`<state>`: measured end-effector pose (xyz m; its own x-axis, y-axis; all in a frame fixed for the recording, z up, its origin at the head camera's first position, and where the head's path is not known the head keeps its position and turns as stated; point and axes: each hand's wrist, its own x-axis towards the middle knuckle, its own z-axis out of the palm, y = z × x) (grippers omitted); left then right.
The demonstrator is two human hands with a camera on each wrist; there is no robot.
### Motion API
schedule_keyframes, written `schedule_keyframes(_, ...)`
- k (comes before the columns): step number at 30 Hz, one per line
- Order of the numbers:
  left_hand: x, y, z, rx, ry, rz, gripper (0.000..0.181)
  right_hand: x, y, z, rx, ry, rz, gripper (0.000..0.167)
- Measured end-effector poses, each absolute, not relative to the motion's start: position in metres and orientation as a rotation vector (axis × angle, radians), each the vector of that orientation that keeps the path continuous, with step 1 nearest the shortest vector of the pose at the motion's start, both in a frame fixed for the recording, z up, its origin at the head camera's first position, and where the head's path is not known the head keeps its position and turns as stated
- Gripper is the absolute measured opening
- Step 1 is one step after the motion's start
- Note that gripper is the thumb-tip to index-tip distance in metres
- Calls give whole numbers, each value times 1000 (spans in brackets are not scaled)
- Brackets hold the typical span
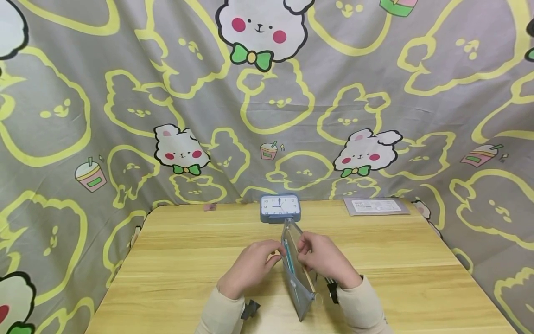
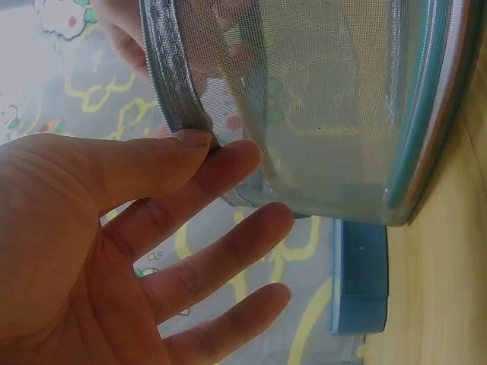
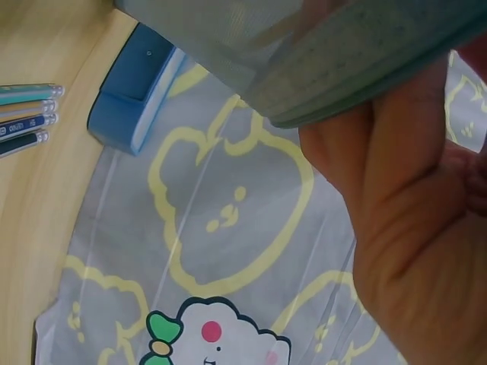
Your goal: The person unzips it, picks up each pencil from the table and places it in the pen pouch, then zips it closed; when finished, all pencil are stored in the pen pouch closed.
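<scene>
A grey mesh zip pencil pouch [image 1: 301, 304] stands on edge with its top open. My left hand [image 1: 254, 266] pinches the near zip edge between thumb and index finger; its other fingers [image 2: 221, 251] spread loosely in the left wrist view. The right hand [image 1: 325, 257] reaches over the opposite edge, fingers curled at the opening. Through the mesh, its fingertips meet a slanted tan pencil [image 2: 245, 110]; the grip is partly hidden. A teal pencil [image 1: 289, 255] lies inside the pouch, along its bottom in the left wrist view.
A blue alarm clock [image 1: 280, 208] stands just beyond the pouch. Several pencils [image 3: 30, 106] lie on the wooden table [image 1: 187, 260] to the right, mostly hidden by my right wrist. A grey labelled packet [image 1: 375, 207] and a small pinkish item [image 1: 210, 207] lie at the back edge.
</scene>
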<state>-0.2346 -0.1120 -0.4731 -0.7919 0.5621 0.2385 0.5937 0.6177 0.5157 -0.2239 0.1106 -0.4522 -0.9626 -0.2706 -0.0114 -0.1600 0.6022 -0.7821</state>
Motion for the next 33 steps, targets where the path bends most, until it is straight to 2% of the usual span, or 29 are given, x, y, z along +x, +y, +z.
schedule_keyframes(21,-234,-113,-472,-1002,-2781,-917,12,-223,94,-465,-286,2946,-1041,20)
schedule_keyframes(28,-235,-113,-472,-1016,-2759,-917,14,-234,125,-453,-152,3077,-1160,11)
schedule_keyframes(33,-235,-114,-474,-1009,-2772,-903,13,-242,153,-464,-135,3188,-940,9)
